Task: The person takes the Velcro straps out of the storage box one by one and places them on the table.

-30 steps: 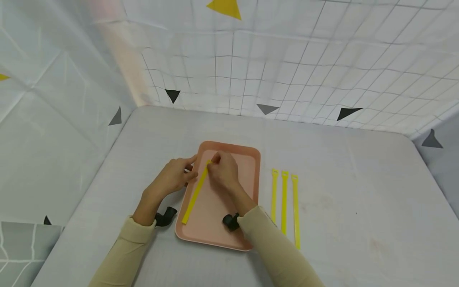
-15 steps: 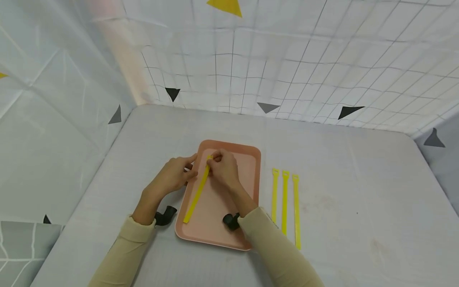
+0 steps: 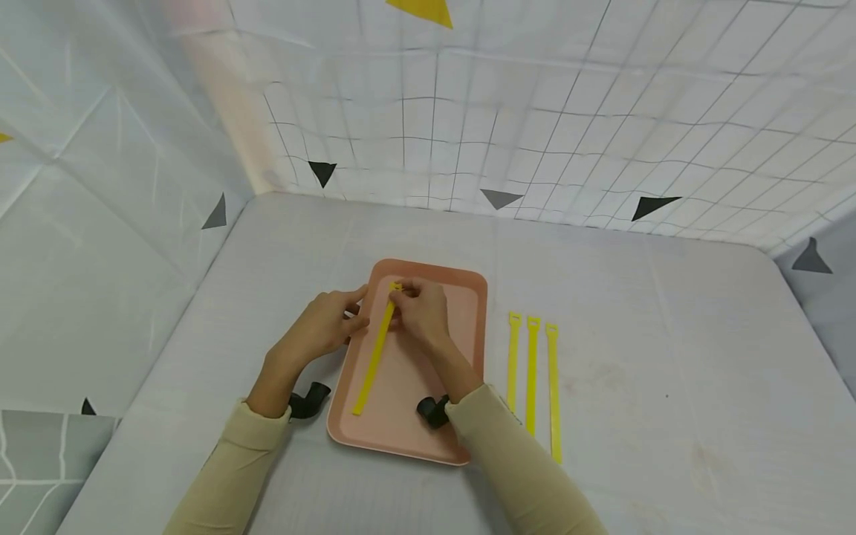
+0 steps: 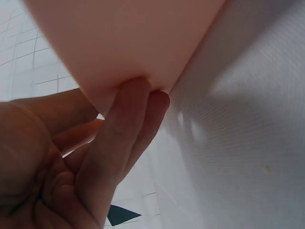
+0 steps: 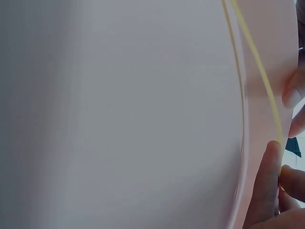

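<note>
My left hand [image 3: 321, 325] grips the left rim of a pink tray [image 3: 406, 438]; in the left wrist view its fingers [image 4: 126, 114] lie against the tray wall, with another finger behind the edge. My right hand [image 3: 423, 312] is over the tray's upper part and pinches a yellow strap [image 3: 374, 364] just below its slotted head. From there the strap slants down and left across the tray. In the right wrist view the strap [image 5: 259, 67] bows as it runs into the right thumb and fingers. The right palm is turned away in the head view.
Three more yellow straps [image 3: 532, 371] with slotted heads lie side by side right of the tray, their lower ends near the right sleeve [image 3: 528, 468]. A pale cloth covers the table [image 3: 622, 357]. Dark devices [image 3: 309, 401] sit at the wrists. Grid-marked sheeting [image 3: 461, 126] rises behind.
My right hand has shifted slightly right, lifting the strap's head clear of the fingers. The strap's lower end has swung right, away from the tray's left wall. The left hand stays put.
</note>
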Available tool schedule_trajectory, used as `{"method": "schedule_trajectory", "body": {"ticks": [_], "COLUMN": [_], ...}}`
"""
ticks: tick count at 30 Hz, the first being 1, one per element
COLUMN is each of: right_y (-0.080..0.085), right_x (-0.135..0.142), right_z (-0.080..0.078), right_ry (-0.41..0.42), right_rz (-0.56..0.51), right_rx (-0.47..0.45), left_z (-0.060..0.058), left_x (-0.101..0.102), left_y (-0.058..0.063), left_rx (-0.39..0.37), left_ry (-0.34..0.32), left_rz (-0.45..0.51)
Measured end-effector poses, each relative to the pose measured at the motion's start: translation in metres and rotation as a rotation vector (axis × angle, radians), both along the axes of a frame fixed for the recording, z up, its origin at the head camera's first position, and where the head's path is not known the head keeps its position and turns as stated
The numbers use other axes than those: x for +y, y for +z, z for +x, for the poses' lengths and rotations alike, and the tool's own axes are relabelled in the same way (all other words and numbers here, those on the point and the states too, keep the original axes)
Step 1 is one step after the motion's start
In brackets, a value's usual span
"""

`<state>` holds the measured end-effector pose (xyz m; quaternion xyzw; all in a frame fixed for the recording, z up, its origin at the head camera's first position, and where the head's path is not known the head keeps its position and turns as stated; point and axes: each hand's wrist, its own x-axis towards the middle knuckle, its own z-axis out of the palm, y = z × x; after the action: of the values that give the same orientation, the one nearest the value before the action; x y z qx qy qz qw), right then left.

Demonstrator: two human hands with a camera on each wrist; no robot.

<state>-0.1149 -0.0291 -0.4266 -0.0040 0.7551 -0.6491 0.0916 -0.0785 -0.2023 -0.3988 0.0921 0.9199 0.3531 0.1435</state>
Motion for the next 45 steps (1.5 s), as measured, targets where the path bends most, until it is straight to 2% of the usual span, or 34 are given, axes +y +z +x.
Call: {"method": "schedule_trajectory", "body": {"ticks": [5,19,27,33,45], "right_y": [0.0,0.01,0.014,0.017,0.025], "right_x": [0.002,0.006,0.011,0.019,0.032], "right_z": [0.0,0.004,0.005,0.005,0.004], "right_ry": [-0.009,-0.023,-0.028,-0.018,-0.05], "right_rz": [-0.027,-0.134,-0.198,-0.207,-0.194], "right_rx": [0.019,-0.07,-0.081,-0.053,-0.083], "left_z": [-0.001,-0.002,-0.001,0.0,0.0], "left_x": [0.001,0.003,0.004,0.004,0.004], "left_y": [0.0,0.0,0.0,0.002,0.003], "left_rx": [-0.012,-0.012,-0.016,-0.021,-0.027], "left_ry": [0.004,0.01,0.015,0.022,0.03], "left_rz": [-0.002,-0.023,-0.001,0.003,-0.008]}}
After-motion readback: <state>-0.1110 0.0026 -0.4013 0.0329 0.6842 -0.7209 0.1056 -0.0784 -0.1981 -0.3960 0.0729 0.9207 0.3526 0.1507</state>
